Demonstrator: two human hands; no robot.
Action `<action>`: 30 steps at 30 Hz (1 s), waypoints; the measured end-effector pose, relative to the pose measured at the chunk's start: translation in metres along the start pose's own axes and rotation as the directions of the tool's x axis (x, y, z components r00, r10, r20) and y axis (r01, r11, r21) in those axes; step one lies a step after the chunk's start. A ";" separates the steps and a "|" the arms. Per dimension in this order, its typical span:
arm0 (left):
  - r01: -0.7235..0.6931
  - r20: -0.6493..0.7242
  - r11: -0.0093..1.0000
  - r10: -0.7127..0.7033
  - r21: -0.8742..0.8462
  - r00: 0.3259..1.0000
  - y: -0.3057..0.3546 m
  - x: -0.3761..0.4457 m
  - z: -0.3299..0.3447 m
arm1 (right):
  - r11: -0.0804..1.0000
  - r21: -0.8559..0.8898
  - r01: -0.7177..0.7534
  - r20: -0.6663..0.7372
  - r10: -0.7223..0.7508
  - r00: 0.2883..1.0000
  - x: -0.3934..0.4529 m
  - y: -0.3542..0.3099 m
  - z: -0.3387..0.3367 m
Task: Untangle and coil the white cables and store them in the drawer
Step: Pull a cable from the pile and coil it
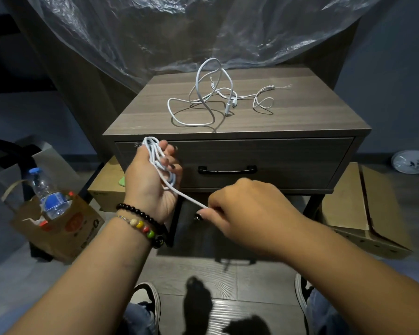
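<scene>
My left hand [147, 180] grips a coil of white cable [155, 153], looped round its fingers in front of the drawer. The cable's free end [189, 198] runs down and right to my right hand [247, 209], which pinches it between thumb and fingers. A tangle of white cables [203, 97] lies on top of the wooden nightstand [300, 117], with thin earphone wires [264, 97] trailing to the right. The drawer [300, 160] below is closed, its black handle [227, 169] just above my right hand.
A brown paper bag [65, 228] holding a water bottle [47, 192] stands on the floor at left. Cardboard boxes [348, 204] sit right of the nightstand, another box [107, 189] under its left side. Clear plastic sheeting [179, 32] hangs behind. My shoes [148, 298] are below.
</scene>
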State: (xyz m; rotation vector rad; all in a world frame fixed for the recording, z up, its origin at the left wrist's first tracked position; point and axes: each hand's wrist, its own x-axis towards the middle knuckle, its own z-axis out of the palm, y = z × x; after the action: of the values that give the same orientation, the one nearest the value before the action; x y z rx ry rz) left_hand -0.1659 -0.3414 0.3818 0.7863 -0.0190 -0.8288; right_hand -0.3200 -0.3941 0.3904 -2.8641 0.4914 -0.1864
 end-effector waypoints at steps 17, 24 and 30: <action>0.102 0.257 0.875 -0.248 0.474 0.934 0.004 -0.023 -0.001 | 0.817 0.576 -0.016 -0.358 0.270 0.894 0.000 0.027 0.000; 0.004 0.305 0.717 -0.302 0.697 0.903 -0.015 -0.033 -0.007 | 0.805 0.592 0.026 -0.430 0.288 0.856 0.001 0.028 0.001; -0.114 0.387 0.659 -0.285 0.743 0.877 -0.019 -0.028 -0.009 | 0.716 0.694 -0.072 -0.296 0.376 0.878 0.003 0.033 -0.002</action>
State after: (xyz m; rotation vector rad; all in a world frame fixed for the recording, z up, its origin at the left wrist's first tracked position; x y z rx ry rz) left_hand -0.1950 -0.3257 0.3710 1.3558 -0.8354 -1.1109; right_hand -0.3277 -0.4258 0.3848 -2.0165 0.6868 -0.7787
